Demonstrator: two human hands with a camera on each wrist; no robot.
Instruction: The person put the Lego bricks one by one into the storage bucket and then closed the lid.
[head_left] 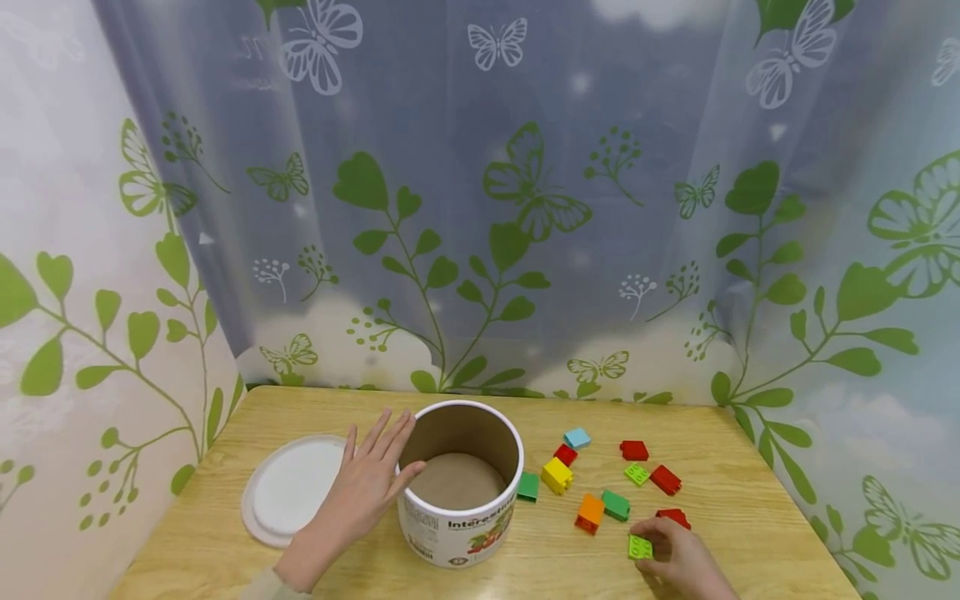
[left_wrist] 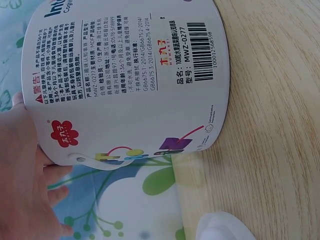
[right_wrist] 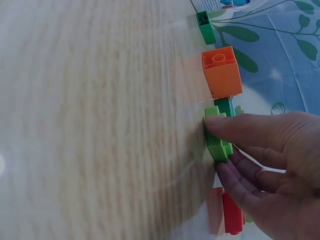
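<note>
A round white tub (head_left: 459, 533) with printed labels stands on the table with its top uncovered and its inside bare. My left hand (head_left: 367, 483) is at the tub's left rim, fingers straight and spread; in the left wrist view the hand (left_wrist: 25, 175) lies against the tub's printed side (left_wrist: 120, 100). To the right, my right hand (head_left: 681, 557) pinches a lime green toy brick (head_left: 640, 547) between thumb and fingers. The right wrist view shows this brick (right_wrist: 216, 142) at the tabletop, studs facing away from the camera's left side.
Loose bricks lie right of the tub: orange (head_left: 589, 513), green (head_left: 617, 505), yellow (head_left: 557, 475), light blue (head_left: 577, 438), red (head_left: 665, 480), lime (head_left: 637, 474) and several others. A white lid (head_left: 292, 487) rests left of the tub. A printed curtain (head_left: 465, 250) borders the wooden table (head_left: 330, 408).
</note>
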